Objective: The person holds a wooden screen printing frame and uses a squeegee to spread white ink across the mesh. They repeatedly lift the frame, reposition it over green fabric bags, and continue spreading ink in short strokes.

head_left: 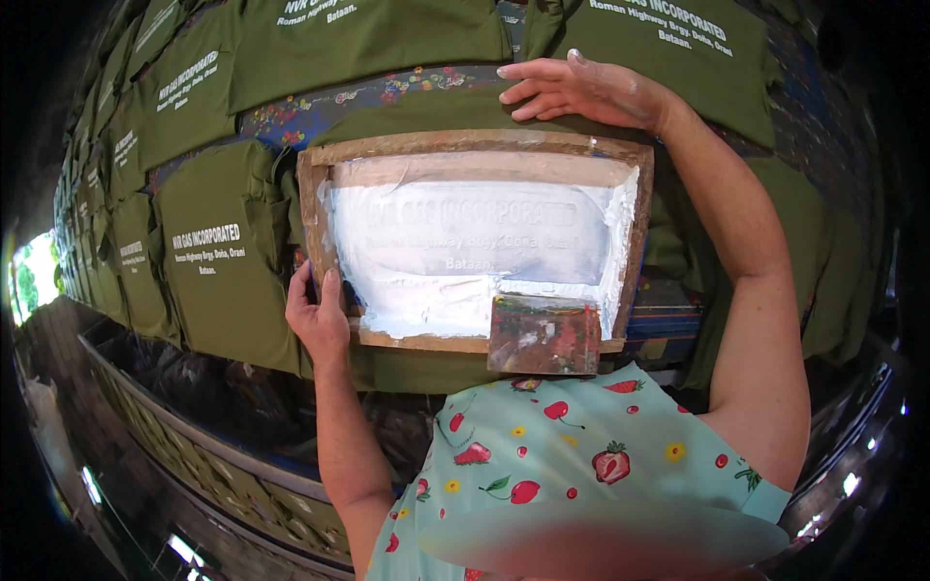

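A screen-printing frame point(475, 143) with wooden sides lies over a dark green shirt point(387, 114). White ink point(417, 300) coats its mesh, thickest along the near and right sides, and faint lettering shows through. My left hand point(320, 315) grips the frame's left side near its lower corner, thumb on top of the wood. Beyond the far side, my right hand point(586, 92) is stretched out flat over the shirt, fingers pointing left and holding nothing; whether it touches the cloth I cannot tell. A paint-stained squeegee point(544, 334) leans across the near side, its lower edge in the ink.
Several green shirts with white print point(208, 252) are spread in rows to the left and far side. Between them shows a paint-spattered table surface point(339, 108). At lower left, a long rail point(213, 441) runs beside another row of green cloth.
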`<state>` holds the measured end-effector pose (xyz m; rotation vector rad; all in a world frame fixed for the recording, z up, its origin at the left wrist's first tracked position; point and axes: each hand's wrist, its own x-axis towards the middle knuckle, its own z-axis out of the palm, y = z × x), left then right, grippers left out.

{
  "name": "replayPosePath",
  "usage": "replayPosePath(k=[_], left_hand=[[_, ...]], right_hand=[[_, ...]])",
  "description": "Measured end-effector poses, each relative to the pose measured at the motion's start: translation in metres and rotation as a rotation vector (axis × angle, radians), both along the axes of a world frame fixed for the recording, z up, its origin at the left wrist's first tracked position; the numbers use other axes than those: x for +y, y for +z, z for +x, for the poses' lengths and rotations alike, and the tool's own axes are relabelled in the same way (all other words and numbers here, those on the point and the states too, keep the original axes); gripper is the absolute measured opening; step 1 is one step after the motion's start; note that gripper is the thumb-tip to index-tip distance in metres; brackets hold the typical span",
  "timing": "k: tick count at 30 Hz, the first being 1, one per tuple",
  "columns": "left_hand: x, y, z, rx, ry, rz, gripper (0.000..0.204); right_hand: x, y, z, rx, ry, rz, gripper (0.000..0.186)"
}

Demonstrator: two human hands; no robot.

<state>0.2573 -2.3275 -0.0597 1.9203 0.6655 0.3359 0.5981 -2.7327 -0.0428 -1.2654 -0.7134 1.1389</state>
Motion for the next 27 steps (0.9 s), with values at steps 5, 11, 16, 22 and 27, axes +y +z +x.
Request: replayPosePath(k=[5,11,16,22,27], left_hand=[[0.001,-0.008,-0.008,-0.046,0.007,0.042,0.038],[0.001,-0.029,-0.021,-0.350,-0.018,0.020,0.040],[0.003,-0.035,-0.021,-0.393,-0.006,-0.015,0.039],[0.006,-0.037,-0.016,-0.444,-0.043,-0.062,0.039],[0.011,-0.044,-0.016,-0.468,-0.055,-0.104,0.038]], right_hand=[[0.003,-0.004,0.004,0.000,0.019,-0.018,0.097],[0.007,-0.018,0.011,0.050,-0.028,0.026,0.088],[-0.005,-0.008,0.005,0.167,-0.134,0.296,0.082],[-0.100,0.012,-0.095,-0.007,-0.954,0.366,0.071],[-0.108,-0.015,-0.275,-0.136,-1.312,-0.085,0.055]])
